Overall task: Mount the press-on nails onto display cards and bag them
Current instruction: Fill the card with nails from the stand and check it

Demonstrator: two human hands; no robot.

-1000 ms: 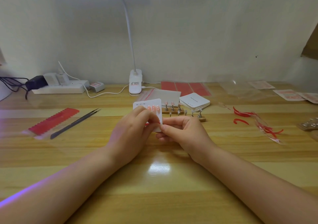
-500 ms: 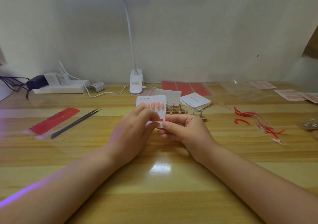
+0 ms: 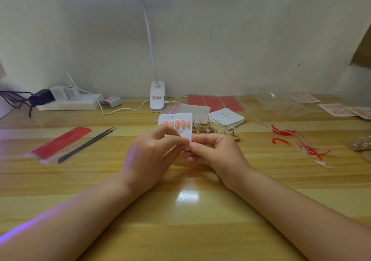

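Note:
A white display card [image 3: 186,133] stands upright above the wooden table, held between both hands. Several pink press-on nails [image 3: 177,124] sit in a row across its upper half. My left hand [image 3: 149,156] covers the card's lower left, with its fingertips pinching at the bottom edge. My right hand [image 3: 215,153] grips the lower right corner, thumb pressed against the left fingertips. Behind the card, more pink nails stand on small metal stands on a wooden holder [image 3: 202,127]. A stack of blank white cards [image 3: 226,118] lies to the right of it.
Tweezers [image 3: 88,144] and a red adhesive strip sheet [image 3: 62,145] lie at the left. Red peeled backing scraps [image 3: 301,142] lie at the right, clear bags [image 3: 275,102] behind them. A clip lamp base [image 3: 157,98], power strip [image 3: 68,103] and red sheets [image 3: 215,102] line the back.
The card has turned to face me more squarely and shifted slightly right, showing the full row of nails. Both hands stayed around its lower edge.

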